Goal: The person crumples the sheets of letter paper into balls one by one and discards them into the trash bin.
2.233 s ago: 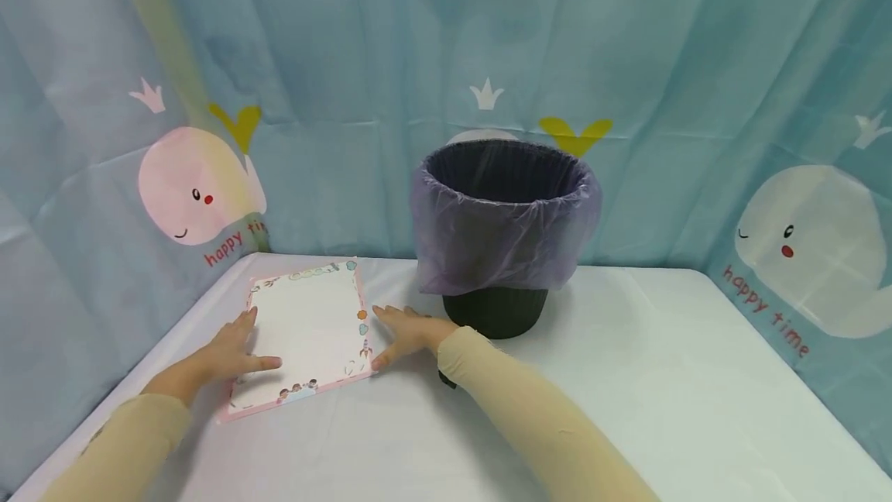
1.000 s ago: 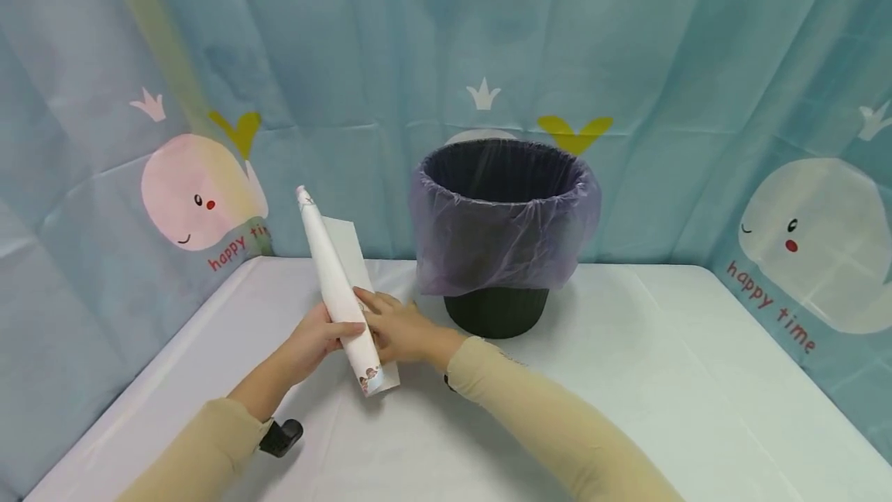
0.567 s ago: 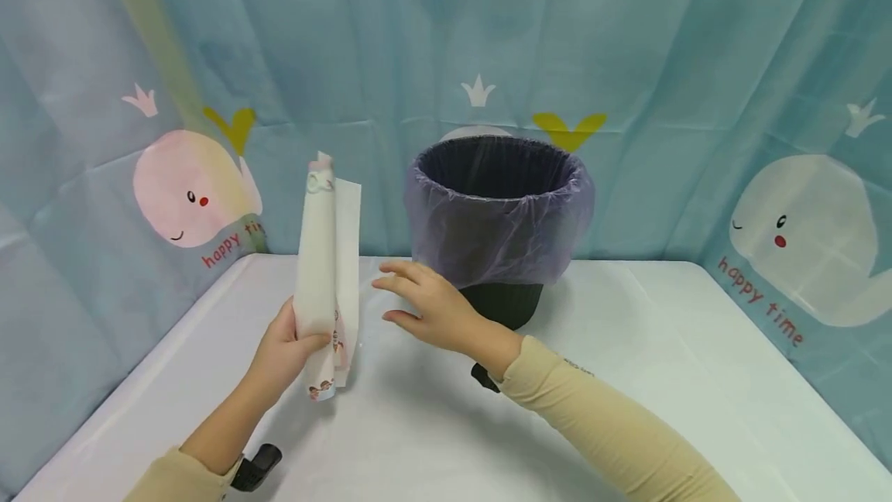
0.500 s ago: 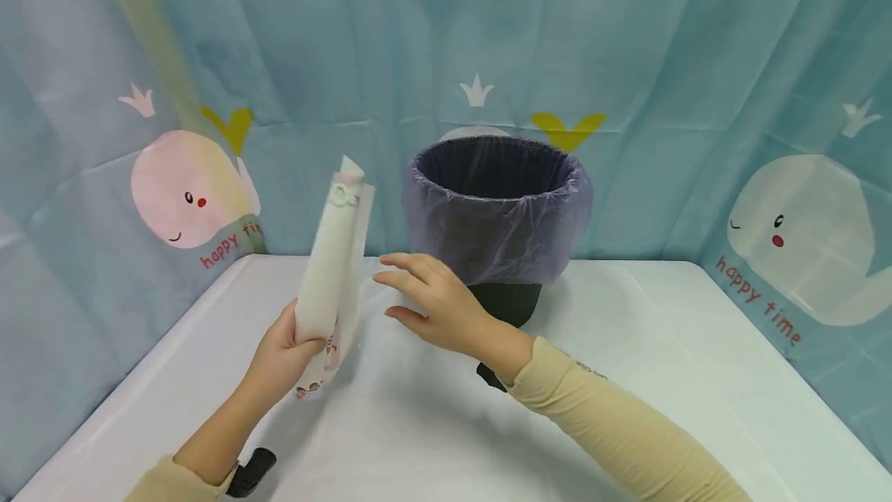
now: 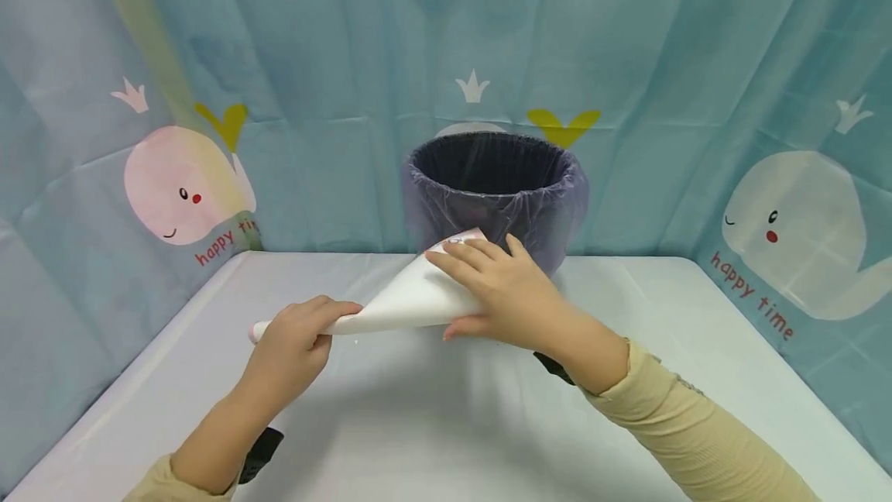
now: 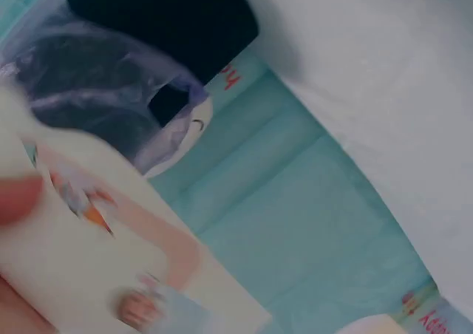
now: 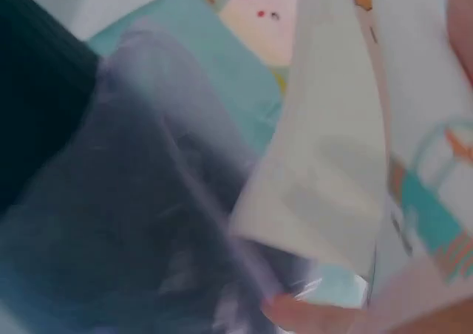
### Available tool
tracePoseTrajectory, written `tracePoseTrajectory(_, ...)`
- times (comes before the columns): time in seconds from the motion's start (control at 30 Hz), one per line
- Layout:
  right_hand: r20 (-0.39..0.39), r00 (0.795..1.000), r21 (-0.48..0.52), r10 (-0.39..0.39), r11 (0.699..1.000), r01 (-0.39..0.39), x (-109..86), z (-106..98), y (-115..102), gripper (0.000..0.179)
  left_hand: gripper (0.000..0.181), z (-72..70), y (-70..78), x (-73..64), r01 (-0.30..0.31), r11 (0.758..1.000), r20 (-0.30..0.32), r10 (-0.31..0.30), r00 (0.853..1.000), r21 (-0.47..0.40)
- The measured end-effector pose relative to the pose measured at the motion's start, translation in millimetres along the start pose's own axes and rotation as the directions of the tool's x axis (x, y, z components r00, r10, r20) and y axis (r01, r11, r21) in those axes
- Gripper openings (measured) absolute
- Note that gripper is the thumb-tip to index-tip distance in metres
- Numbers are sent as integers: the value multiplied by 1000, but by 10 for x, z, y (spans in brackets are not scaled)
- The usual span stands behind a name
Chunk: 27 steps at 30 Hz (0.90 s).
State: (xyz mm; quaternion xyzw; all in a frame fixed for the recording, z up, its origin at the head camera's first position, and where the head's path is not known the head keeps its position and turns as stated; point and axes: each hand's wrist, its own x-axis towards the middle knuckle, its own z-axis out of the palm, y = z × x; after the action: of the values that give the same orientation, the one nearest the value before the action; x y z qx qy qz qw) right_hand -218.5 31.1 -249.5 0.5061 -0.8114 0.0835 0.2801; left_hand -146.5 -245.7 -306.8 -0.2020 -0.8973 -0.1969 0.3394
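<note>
A white sheet of paper [image 5: 411, 297] with a pink, cartoon-printed border is rolled into a cone shape and held off the white table. My left hand [image 5: 296, 339] grips its narrow end, fingers wrapped over the roll and thumb pointing along it. Over the wide end lies my right hand [image 5: 512, 293], its fingers fairly straight across the paper and its thumb at the near edge. Up close in the left wrist view, the paper [image 6: 148, 238] shows its pink border and printed figures. The right wrist view has a curved flap of paper [image 7: 325, 149] beside a fingertip.
Just behind the right hand stands a black bin [image 5: 491, 165] with a purple plastic liner [image 5: 564, 215] folded over its rim. The white table [image 5: 432, 440] reaches back to a blue curtain [image 5: 334, 37] with whale prints, which also encloses both sides.
The paper lay flat, was rolled up, and has swung from upright to nearly level, its wide end pointing right. My right hand left it briefly and is back on its wide end.
</note>
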Motion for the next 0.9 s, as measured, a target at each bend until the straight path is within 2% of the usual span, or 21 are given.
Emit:
tracePoseTrajectory(0.07,109,991,77,76,993,-85,-93,-8,65,80,45,25,37,50,7,995,-32,-10,999,-95)
tracePoseTrajectory(0.1,143,984,132,107,983,-126,-138,-1,95,77,40,34,59,77,56,984,-22,-61,998,-171)
tracePoseTrajectory(0.13,166,977,192,133,967,-165,-179,6,121,75,35,40,85,105,123,959,0,-127,992,-254)
tracePoseTrajectory(0.17,179,972,251,155,948,-197,-217,17,144,72,29,43,112,137,207,917,34,-208,977,-340)
tracePoseTrajectory(0.2,183,968,306,174,925,-224,-254,31,166,69,24,49,137,173,293,855,82,-286,955,-427)
tracePoseTrajectory(0.23,179,964,364,196,897,-250,-293,47,190,66,20,55,163,205,372,780,130,-357,925,-503)
tracePoseTrajectory(0.3,152,957,468,245,835,-288,-362,76,240,62,17,69,213,261,495,614,235,-456,858,-615)
tracePoseTrajectory(0.33,127,954,510,272,807,-298,-389,87,264,60,18,84,239,285,511,544,267,-465,844,-666)
tracePoseTrajectory(0.37,96,949,537,300,787,-303,-414,104,292,56,20,106,265,308,506,467,293,-456,841,-725)
tracePoseTrajectory(0.4,61,943,561,327,770,-303,-434,124,317,53,23,134,295,326,478,399,299,-434,850,-782)
tracePoseTrajectory(0.47,-16,924,595,382,746,-298,-460,169,351,46,29,205,359,369,383,282,260,-388,884,-880)
tracePoseTrajectory(0.5,-51,911,610,408,735,-296,-470,197,357,43,33,247,391,397,318,233,221,-363,905,-919)
tracePoseTrajectory(0.53,-81,896,624,436,723,-296,-478,228,355,41,35,290,425,427,264,191,187,-346,919,-946)
tracePoseTrajectory(0.57,-105,881,635,461,713,-298,-485,260,346,39,35,334,457,462,214,161,152,-326,933,-964)
tracePoseTrajectory(0.63,-140,852,654,504,693,-302,-496,314,303,36,36,426,519,529,154,129,113,-278,954,-980)
tracePoseTrajectory(0.7,-156,829,668,537,676,-312,-503,372,249,35,41,513,585,584,145,48,132,-219,967,-988)
tracePoseTrajectory(0.77,-169,810,669,562,669,-324,-501,425,195,32,44,593,645,617,153,-49,159,-163,974,-987)
tracePoseTrajectory(0.8,-177,800,665,573,669,-332,-500,447,169,31,44,629,675,621,158,-81,169,-153,974,-984)
tracePoseTrajectory(0.83,-190,793,657,579,675,-336,-498,468,146,30,44,663,702,621,153,-94,166,-149,975,-984)
tracePoseTrajectory(0.87,-207,788,640,580,689,-339,-497,495,133,30,44,692,725,623,136,-89,148,-154,977,-987)
tracePoseTrajectory(0.9,-226,788,612,573,713,-342,-498,514,121,29,47,715,741,628,118,-46,125,-168,978,-992)
